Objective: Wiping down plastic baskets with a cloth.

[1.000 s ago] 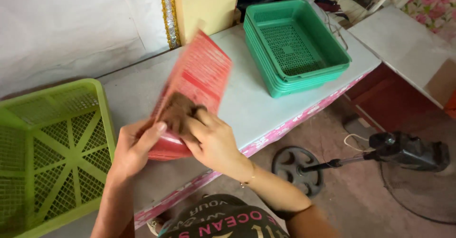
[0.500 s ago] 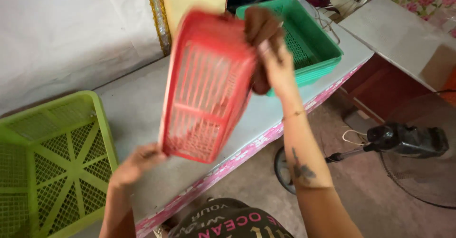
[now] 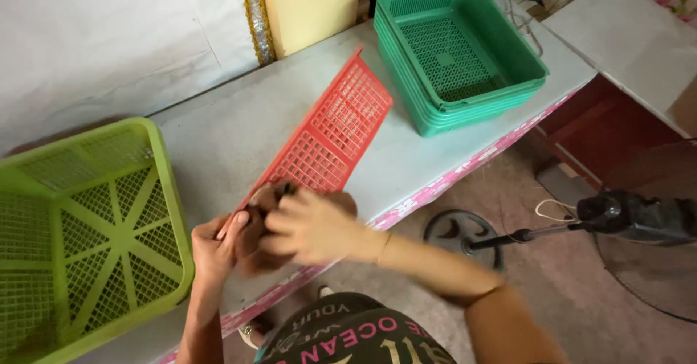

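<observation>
A red plastic mesh tray (image 3: pixel 330 135) is tilted on edge over the grey table (image 3: pixel 239 117), its far corner pointing toward the wall. My left hand (image 3: pixel 216 242) grips the tray's near end from the left side. My right hand (image 3: pixel 308 226) is closed around the same near end, with a dark brownish thing, possibly a cloth, bunched between the two hands. What that dark thing is cannot be made out.
A large lime-green basket (image 3: pixel 80 226) sits at the table's left. A stack of green mesh trays (image 3: pixel 457 48) stands at the right end. A floor fan (image 3: pixel 624 219) lies by the table on the floor. A white wall and a yellow panel (image 3: pixel 312 5) stand behind.
The red tray was lifted high, my right hand at its top, half a second ago. Now it is lowered and tilted over the table, both hands at its near end.
</observation>
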